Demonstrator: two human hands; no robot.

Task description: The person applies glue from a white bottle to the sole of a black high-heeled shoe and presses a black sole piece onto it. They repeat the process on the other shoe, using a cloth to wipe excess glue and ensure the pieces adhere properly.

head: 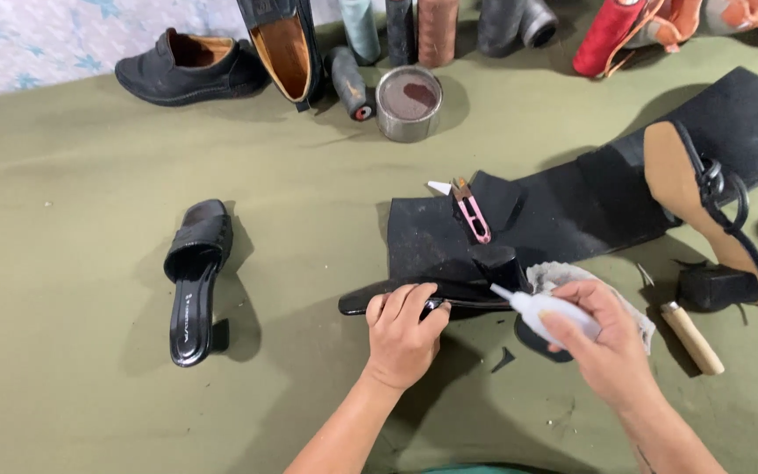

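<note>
Fingers of the left hand (404, 332) pressed down on a black shoe (414, 297) lying on the green table (72, 351). Right hand (605, 338) gripped a small white glue bottle (544, 309) — its tip touched the shoe — with a white cloth (563, 274) tucked behind.

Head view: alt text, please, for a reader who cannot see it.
A left hand pins a black heeled shoe on its side on an olive cloth table, while the right hand aims a small white squeeze bottle at it. A matching black sandal stands left.

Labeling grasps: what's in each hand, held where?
Left hand presses on the black shoe lying on its side, at mid-sole. Right hand grips the small white glue bottle by its body, with a white cloth.
</note>
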